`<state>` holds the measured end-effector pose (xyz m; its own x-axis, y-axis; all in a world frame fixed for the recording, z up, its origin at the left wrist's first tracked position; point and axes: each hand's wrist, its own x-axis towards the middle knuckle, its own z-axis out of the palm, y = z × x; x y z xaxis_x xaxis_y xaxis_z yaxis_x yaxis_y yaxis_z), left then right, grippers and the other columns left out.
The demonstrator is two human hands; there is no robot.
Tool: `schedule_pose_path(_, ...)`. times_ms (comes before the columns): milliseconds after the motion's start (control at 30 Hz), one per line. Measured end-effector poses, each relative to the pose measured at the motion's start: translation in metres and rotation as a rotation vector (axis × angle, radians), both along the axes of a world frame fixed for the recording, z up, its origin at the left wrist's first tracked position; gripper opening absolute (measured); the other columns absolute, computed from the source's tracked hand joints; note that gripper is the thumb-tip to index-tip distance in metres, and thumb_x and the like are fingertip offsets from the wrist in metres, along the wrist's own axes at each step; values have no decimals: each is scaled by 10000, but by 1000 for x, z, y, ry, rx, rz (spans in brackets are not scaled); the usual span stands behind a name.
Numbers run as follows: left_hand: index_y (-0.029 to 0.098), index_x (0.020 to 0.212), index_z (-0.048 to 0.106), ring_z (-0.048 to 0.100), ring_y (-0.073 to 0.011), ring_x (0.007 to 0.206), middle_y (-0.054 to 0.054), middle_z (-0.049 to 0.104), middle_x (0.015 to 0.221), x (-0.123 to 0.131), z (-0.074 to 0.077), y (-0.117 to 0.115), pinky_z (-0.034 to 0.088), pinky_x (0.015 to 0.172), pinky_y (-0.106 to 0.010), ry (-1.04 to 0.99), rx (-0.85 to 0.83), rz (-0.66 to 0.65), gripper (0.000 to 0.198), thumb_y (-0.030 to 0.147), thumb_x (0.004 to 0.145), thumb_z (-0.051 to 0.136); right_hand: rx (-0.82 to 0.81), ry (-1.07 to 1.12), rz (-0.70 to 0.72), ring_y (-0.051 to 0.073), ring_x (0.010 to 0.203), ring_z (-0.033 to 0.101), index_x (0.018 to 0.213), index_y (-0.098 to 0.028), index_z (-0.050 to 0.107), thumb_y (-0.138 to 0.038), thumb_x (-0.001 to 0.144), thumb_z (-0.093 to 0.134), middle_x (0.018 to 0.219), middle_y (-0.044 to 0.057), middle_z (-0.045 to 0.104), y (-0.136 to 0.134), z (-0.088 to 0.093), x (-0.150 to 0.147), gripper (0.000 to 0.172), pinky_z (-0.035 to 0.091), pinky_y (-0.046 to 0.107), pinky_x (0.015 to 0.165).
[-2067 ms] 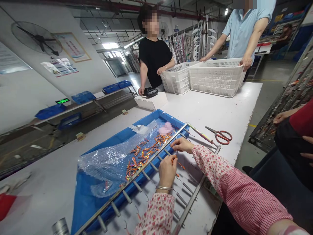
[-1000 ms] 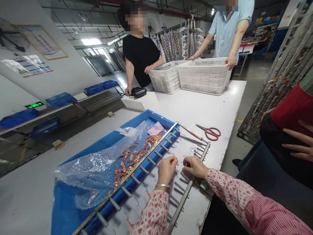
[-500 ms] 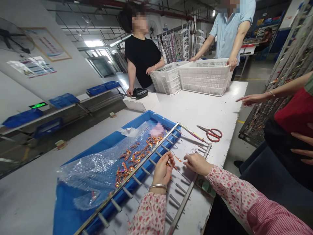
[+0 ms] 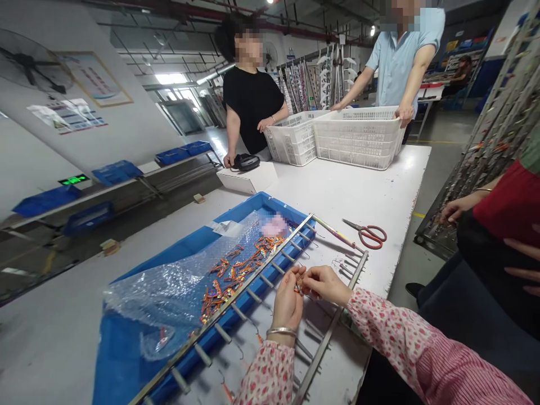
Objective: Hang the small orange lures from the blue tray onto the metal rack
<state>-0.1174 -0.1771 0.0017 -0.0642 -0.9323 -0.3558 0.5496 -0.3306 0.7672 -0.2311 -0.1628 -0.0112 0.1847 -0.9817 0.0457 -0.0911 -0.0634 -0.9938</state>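
Note:
My left hand [image 4: 289, 304], with a silver bangle at the wrist, is cupped with its fingers curled round small orange and shiny lure-like pieces [image 4: 298, 287]. My right hand [image 4: 329, 285] meets its fingertips in a pinch; what it grips there is too small and hidden to name. Both hands are over a metal rack [image 4: 327, 337] with grey pegs and thin wire hooks. An orange piece [image 4: 228, 392] hangs on a hook near my left sleeve. Many more such pieces [image 4: 236, 275] lie on bubble wrap [image 4: 169, 281] in a blue tray [image 4: 126, 332] under the rack's left bar.
Red-handled scissors [image 4: 371, 235] lie on the white table [image 4: 350, 191] beyond the rack. White baskets [image 4: 358, 138] and a white box [image 4: 247, 177] stand at its far end, where two people stand. Another person's hand [image 4: 458, 208] is at the right.
My right hand has moved left to my left hand, closing the gap where an orange piece showed. The co-worker's pointing hand at the right has drawn back and lowered.

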Motion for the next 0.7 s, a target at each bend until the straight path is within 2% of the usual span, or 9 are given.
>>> schedule_pose_path(167,135,886,566,622,-135,841,-81,640,913,-5,1,-1,484,839,-300,94,31,69,150,113,858,420,-194,173,-41,77,490,501,731,-144,562,-263,733,624,552,-32,553,0,0,0,133,361,162,460)
schedule_pose_path(233,128,888,568,617,-144,886,-98,635,937,-6,2,-1,485,836,-286,124,43,77,154,95,845,424,-157,147,-33,80,477,505,728,-142,561,-252,756,591,549,-25,556,-1,-2,-1,117,371,169,456)
schedule_pose_path(333,127,882,578,613,-135,859,-94,628,933,-4,3,-1,495,763,-250,98,32,78,112,123,813,489,-32,-34,-13,84,439,502,808,-141,558,-314,775,574,572,-18,568,-4,-6,-3,176,395,184,431)
schedule_pose_path(400,134,863,591,581,-83,683,-40,614,811,0,3,0,462,593,-178,-28,-11,15,124,205,761,595,15,-163,-21,89,432,504,883,-152,520,-373,749,608,584,-29,565,-5,-8,-5,273,406,190,413)
schedule_pose_path(467,135,829,604,426,-33,462,36,524,607,5,4,-1,316,416,-144,-224,-62,-128,235,308,687,677,22,-225,-7,93,436,513,889,-163,480,-414,713,643,580,-45,550,-9,-7,-10,348,413,190,405)
schedule_pose_path(500,131,811,612,342,-25,408,61,466,535,7,5,-3,249,384,-151,-334,-94,-197,279,352,660,691,19,-220,37,96,445,523,871,-164,474,-426,703,652,586,-44,551,-12,-6,-14,358,417,190,407)
schedule_pose_path(533,125,791,621,307,-28,395,68,439,501,10,6,-5,228,385,-163,-444,-143,-242,304,384,647,689,11,-189,97,99,461,536,845,-161,481,-433,705,649,600,-35,559,-17,-3,-19,349,421,190,415)
schedule_pose_path(600,119,748,641,382,-57,445,37,496,515,14,9,-11,296,446,-187,-672,-287,-245,308,411,652,660,-47,-58,128,101,495,556,800,-151,513,-429,748,607,631,-13,578,-31,5,-31,298,424,191,444)
schedule_pose_path(700,137,714,667,509,-121,605,-19,614,635,17,13,-23,379,594,-227,-987,-482,-204,286,412,700,589,-215,236,-85,98,550,571,805,-147,579,-340,826,523,688,6,604,-60,18,-43,202,431,201,533)
